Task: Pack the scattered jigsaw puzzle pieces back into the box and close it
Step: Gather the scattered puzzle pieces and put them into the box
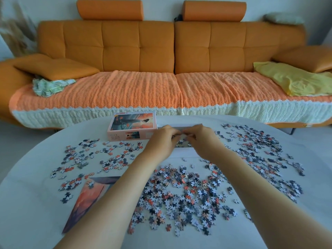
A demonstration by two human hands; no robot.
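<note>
Both hands are reaching out over the far middle of the round white table (27,203), meeting above the open white box tray (183,152). The left hand (161,139) and the right hand (203,139) are curling their fingers inward, with the fingertips bunching together between the two hands. Whether they are pinching pieces there is too blurred to tell. A small layer of pieces (183,143) is lying inside the tray just below the fingertips.

The box lid (132,125), printed with an orange and grey picture, is sitting closed side up just left of the tray, touching or almost touching it.

Most of the jigsaw puzzle pieces are lying loose on the table. A dense heap (186,196) is sitting between the forearms on the near side, a wide spread (260,146) is covering the right side, and a thinner scatter (100,155) is lying to the left, near the lid. A printed reference sheet (89,198) is lying flat at the near left, partly under the left forearm, with a few pieces resting on its far end.

Beyond the table an orange sofa (138,47) is running across the room, with a yellow cloth (294,79) on its right end and a crumpled green patterned cloth (50,86) on its left.
</note>
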